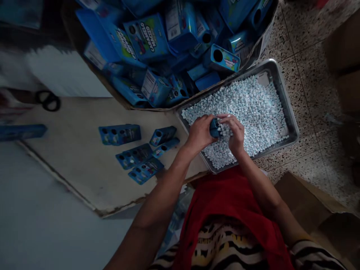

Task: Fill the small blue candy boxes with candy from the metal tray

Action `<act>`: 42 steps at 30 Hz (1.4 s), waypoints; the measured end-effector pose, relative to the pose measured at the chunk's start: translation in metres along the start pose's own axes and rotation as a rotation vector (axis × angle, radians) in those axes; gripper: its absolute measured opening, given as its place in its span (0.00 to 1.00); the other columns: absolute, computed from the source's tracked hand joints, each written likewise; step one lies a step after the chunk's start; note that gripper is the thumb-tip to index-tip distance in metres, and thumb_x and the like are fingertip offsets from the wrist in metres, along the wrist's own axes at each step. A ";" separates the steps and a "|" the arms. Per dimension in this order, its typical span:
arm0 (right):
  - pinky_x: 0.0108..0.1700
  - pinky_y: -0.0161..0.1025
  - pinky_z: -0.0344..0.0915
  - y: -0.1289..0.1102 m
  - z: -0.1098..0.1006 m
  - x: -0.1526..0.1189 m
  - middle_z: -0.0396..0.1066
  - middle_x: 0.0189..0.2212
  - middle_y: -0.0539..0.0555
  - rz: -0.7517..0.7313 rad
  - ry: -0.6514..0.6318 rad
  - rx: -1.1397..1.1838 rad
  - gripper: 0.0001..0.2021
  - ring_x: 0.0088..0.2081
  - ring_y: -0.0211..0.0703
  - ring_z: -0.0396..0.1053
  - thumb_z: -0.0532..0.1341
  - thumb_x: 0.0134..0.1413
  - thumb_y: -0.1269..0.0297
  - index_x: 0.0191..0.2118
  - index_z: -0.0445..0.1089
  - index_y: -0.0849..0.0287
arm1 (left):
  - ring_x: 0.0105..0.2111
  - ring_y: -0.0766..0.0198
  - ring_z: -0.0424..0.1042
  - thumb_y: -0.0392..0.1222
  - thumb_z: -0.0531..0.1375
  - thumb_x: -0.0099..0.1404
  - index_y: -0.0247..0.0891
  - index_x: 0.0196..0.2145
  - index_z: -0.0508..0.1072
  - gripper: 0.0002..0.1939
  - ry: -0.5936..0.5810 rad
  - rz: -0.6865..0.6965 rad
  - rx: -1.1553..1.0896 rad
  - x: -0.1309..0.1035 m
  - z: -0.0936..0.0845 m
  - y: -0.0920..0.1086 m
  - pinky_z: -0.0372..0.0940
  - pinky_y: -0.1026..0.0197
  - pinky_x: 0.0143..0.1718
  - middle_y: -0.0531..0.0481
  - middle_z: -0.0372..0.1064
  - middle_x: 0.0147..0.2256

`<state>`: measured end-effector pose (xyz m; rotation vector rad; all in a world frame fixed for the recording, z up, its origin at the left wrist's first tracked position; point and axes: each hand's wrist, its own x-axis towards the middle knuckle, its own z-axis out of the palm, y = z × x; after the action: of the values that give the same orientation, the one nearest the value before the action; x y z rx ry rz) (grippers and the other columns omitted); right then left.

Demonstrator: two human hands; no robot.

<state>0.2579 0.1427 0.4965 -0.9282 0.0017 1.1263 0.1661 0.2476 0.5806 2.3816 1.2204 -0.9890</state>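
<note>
My left hand (201, 132) is wrapped round a small blue candy box (214, 128), held tilted over a metal tray (292, 125). The box's end faces my right hand (234, 132). My right hand is cupped at that end, its curled fingers on several small white and pale blue candies (224, 131). The tray is spread with a thick layer of the same candies (253, 108). How full the box is cannot be seen.
Several blue boxes (140, 156) stand on the pale table (84, 165) at left. Behind, a large carton (123, 103) is heaped with more boxes. Black-handled scissors (48, 101) lie at far left. An open cardboard box (315, 202) is at lower right, by the speckled floor (306, 78).
</note>
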 end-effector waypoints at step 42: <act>0.60 0.56 0.71 -0.027 0.004 0.014 0.77 0.44 0.55 0.099 -0.124 0.181 0.24 0.52 0.51 0.74 0.55 0.68 0.39 0.35 0.75 0.53 | 0.53 0.45 0.79 0.41 0.76 0.50 0.43 0.58 0.71 0.38 0.207 -0.028 -0.230 -0.025 0.003 -0.014 0.74 0.49 0.54 0.46 0.78 0.54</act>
<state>0.2835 0.1533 0.5098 -0.7025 0.0485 1.2523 0.1433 0.2391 0.5967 2.3326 1.3614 -0.5827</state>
